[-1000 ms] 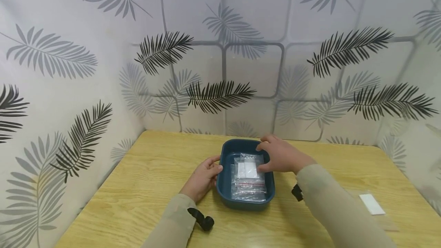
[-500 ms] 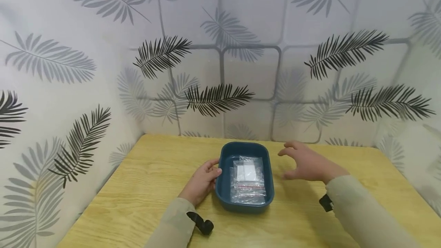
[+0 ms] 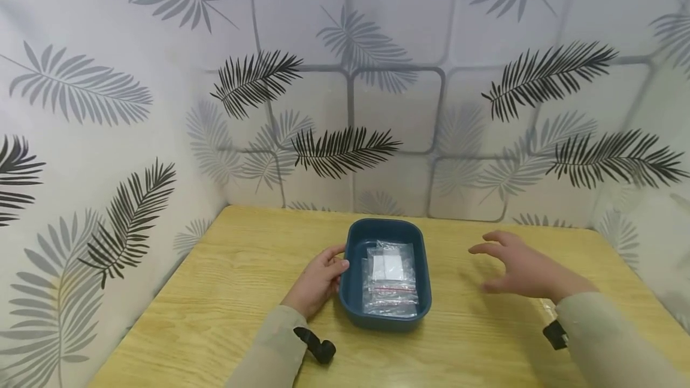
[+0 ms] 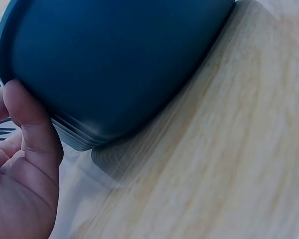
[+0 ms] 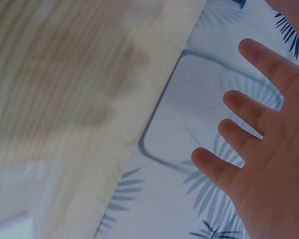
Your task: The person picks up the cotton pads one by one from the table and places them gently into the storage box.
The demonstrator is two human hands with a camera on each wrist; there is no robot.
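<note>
A dark blue plastic box point(image 3: 356, 315) stands on the table, its near wall toward me. Inside lie several clear zip-lock bags point(image 3: 390, 292), with white pieces showing in the upper ones and a red strip across one. At the box's left side my left hand point(image 3: 318, 280) holds the wall, thumb at the rim; the left wrist view shows fingers against the outer wall point(image 4: 114, 64). To the right of the box, my right hand point(image 3: 525, 268) hovers over the table with spread fingers, holding nothing. Another clear bag point(image 5: 20, 174) with a white piece point(image 5: 12, 227) lies partly hidden under the right forearm.
The wooden table point(image 3: 242, 244) backs onto a wall point(image 3: 388, 184) covered in leaf-patterned sheeting, which also runs along the left and right sides. Black camera mounts sit on both wrists, the left mount point(image 3: 318, 346) hanging close to the box.
My right hand has drawn out of the box and moved right, leaving the bags inside. The forearm now covers most of the bag on the right. My left hand stays on the box.
</note>
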